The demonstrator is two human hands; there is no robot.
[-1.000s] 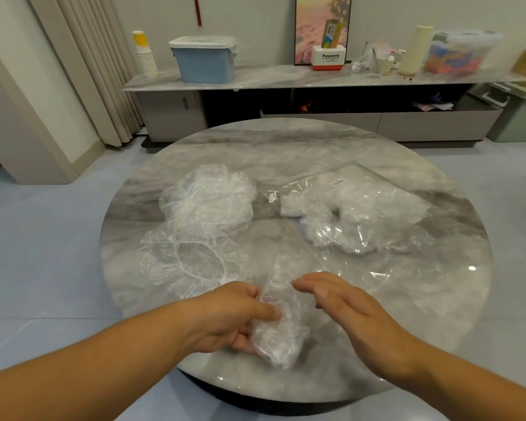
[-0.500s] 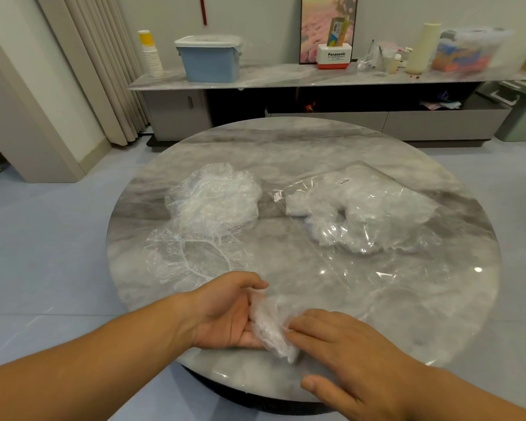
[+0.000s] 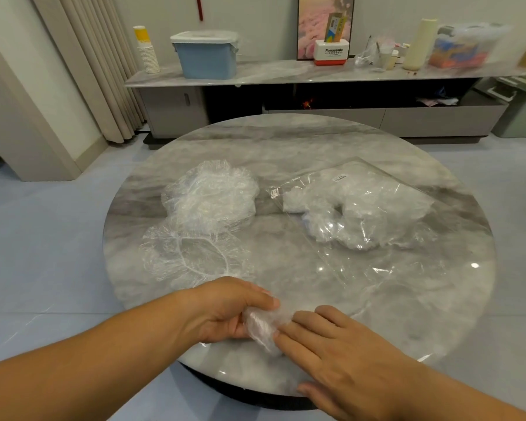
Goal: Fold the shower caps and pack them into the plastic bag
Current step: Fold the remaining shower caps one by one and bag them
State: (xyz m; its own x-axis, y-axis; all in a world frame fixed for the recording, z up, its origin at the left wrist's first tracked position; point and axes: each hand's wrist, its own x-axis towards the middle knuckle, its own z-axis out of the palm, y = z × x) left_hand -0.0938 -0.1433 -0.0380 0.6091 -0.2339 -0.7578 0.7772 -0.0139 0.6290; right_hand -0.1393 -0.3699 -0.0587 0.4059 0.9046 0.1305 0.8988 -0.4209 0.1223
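A crumpled clear shower cap (image 3: 263, 325) lies at the near edge of the round marble table (image 3: 301, 141). My left hand (image 3: 225, 311) curls its fingers and thumb around the cap's left side. My right hand (image 3: 331, 350) lies flat, its straight fingers pressing the cap's right side. One spread-out shower cap (image 3: 192, 256) lies flat at the left, and a pile of loose caps (image 3: 210, 196) sits behind it. The clear plastic bag (image 3: 359, 208) lies at the right with several folded caps inside.
A long marble sideboard (image 3: 286, 71) stands beyond the table, carrying a blue lidded bin (image 3: 205, 56), a stack of paper cups (image 3: 146, 50) and other clutter. Curtains (image 3: 97, 71) hang at the left. Grey floor surrounds the table.
The cap has been squeezed from a loose hanging bundle into a small wad. My right hand came down flat onto it and my left hand closed around it.
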